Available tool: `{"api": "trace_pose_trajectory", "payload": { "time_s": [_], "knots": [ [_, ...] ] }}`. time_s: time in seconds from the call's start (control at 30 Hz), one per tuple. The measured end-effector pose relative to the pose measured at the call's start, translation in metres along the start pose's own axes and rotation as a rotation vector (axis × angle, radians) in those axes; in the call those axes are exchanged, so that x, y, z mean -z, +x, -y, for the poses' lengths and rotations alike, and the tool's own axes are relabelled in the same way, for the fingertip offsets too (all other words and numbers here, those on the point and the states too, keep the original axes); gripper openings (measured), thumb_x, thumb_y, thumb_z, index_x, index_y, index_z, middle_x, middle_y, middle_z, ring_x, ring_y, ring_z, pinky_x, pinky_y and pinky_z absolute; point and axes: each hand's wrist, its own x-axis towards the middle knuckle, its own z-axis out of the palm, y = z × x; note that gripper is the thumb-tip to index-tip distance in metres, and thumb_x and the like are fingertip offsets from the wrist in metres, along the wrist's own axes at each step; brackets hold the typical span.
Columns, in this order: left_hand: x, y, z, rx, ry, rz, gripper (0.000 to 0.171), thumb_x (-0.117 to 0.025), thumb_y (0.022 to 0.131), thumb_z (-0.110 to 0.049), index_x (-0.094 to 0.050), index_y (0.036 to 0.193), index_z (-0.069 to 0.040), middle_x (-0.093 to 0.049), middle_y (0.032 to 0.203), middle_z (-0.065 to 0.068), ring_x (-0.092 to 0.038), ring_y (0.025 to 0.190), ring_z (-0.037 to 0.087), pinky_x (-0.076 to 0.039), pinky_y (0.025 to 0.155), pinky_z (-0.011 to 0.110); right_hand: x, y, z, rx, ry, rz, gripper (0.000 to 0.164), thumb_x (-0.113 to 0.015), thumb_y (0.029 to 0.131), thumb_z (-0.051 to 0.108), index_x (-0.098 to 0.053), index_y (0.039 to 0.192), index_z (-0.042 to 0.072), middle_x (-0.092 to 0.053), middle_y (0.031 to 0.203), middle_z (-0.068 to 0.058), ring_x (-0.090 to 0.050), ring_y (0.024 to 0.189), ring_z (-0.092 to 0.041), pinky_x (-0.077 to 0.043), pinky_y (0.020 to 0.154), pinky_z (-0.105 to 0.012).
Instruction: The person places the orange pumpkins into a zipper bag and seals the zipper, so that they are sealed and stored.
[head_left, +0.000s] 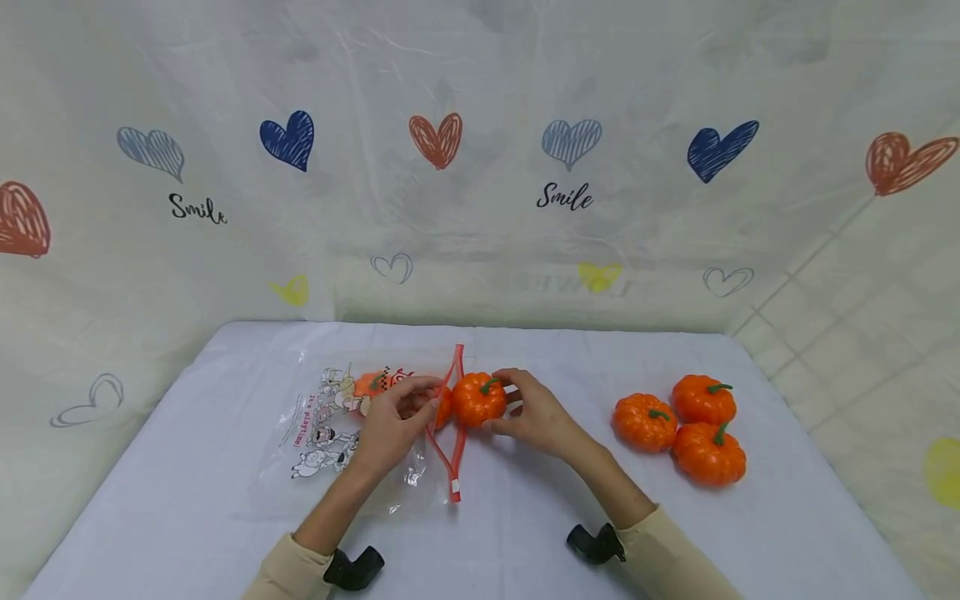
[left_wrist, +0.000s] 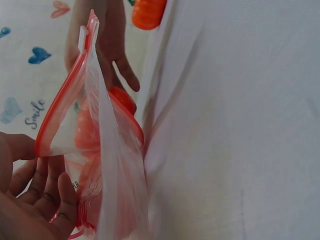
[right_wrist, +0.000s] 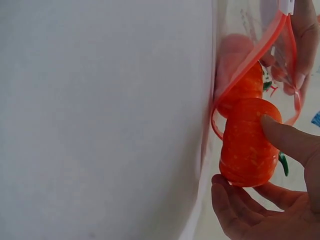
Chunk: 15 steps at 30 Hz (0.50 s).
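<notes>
A clear zip bag [head_left: 325, 460] with printed cartoon figures lies on the table, its red-edged mouth spread apart and facing right. My left hand [head_left: 393, 427] pinches the upper red rim [left_wrist: 46, 127] of that mouth between thumb and fingers. With thumb and fingertips, my right hand [head_left: 542, 418] holds a small orange toy pumpkin [head_left: 477, 402], green stem up, right at the opening. Another pumpkin [right_wrist: 250, 82] sits just inside the mouth, partly hidden behind the held one. Deeper in the bag, orange [head_left: 367, 385] shows through the plastic, partly covered by the print.
Three more orange pumpkins [head_left: 708, 454] stand grouped on the right of the white-covered table [head_left: 525, 533]. A white slider [head_left: 454, 486] sits at the near end of the red zip. Behind hangs a pale sheet [head_left: 487, 225] with printed hearts.
</notes>
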Motion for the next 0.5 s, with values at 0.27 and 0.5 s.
{"api": "trace_pose_trajectory", "payload": {
  "time_s": [0.27,0.5],
  "knots": [
    [-0.0004,-0.0006,-0.0008,-0.009,0.003,-0.003,0.026,-0.072,0.098,-0.015,-0.074,0.124,-0.020,-0.069,0.104,0.005,-0.062,0.090,0.021,-0.053,0.075,0.015,-0.0022,0.0009,0.0012,-0.009,-0.004,-0.008,0.074,-0.089,0.082,0.018,-0.053,0.146,0.010,-0.060,0.138,-0.009,-0.066,0.116,-0.025,-0.062,0.094,-0.040],
    [-0.0002,-0.0006,-0.0009,-0.010,-0.001,-0.005,0.026,-0.073,0.098,-0.015,-0.074,0.124,-0.020,-0.069,0.101,0.005,-0.062,0.090,0.021,-0.053,0.074,0.015,-0.0042,0.0016,0.0038,-0.012,-0.013,-0.006,0.073,-0.089,0.082,0.019,-0.053,0.146,0.011,-0.060,0.134,-0.008,-0.065,0.115,-0.024,-0.062,0.093,-0.039]
  ]
}}
